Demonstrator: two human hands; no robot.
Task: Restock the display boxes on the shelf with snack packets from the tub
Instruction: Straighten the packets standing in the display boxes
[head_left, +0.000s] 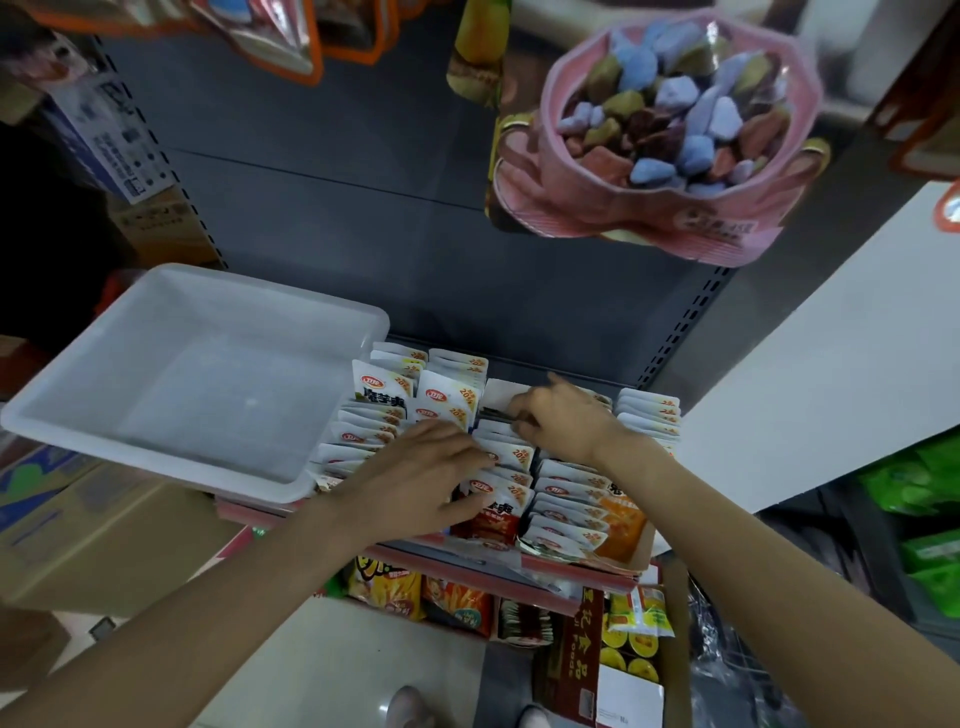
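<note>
A white plastic tub (197, 374) sits tilted on the shelf's left side and shows no packets inside. To its right stand display boxes (636, 558) packed with rows of white, red and orange snack packets (506, 480). My left hand (421, 478) lies flat on the packets of the middle row, fingers straight and pressing them. My right hand (558, 415) is further back over the same row, fingers curled and pinching the top edge of a packet (496, 414). What the right fingertips grip is partly hidden.
A pink bag of coloured candy (670, 130) hangs above the shelf at the right. Cardboard boxes (104, 530) sit below the tub at the left. A lower shelf holds chip bags (389, 587) and cans (631, 657). A white panel (831, 374) stands at the right.
</note>
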